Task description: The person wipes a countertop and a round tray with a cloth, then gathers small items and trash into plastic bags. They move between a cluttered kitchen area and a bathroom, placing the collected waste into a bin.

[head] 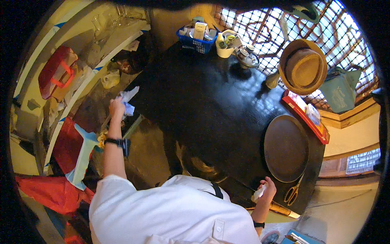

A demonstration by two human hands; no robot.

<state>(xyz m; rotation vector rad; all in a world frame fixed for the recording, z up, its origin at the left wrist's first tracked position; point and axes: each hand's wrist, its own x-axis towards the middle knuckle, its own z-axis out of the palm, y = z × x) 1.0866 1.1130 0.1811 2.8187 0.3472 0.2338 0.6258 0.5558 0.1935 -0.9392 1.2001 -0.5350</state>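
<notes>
My left hand (117, 108) reaches out to the left, beside the dark table's edge. It grips a crumpled white and pale-blue wrapper (129, 102), whose exact kind I cannot tell. Low on the right, my right hand (268, 189) is closed around a crumpled white tissue or paper (259, 194), close to the near edge of the black table (195, 100). A round brown tray (286, 148) lies on the table just beyond that hand. Scissors with yellowish handles (291, 195) rest to its right.
A blue basket (198, 44), a cream pot (225, 50) and a bowl of jars (248, 58) stand at the back. A brown hat (303, 67) is by the lattice window, above a red box (304, 116). Shelves (82, 85) holding a red bag (58, 73) line the left.
</notes>
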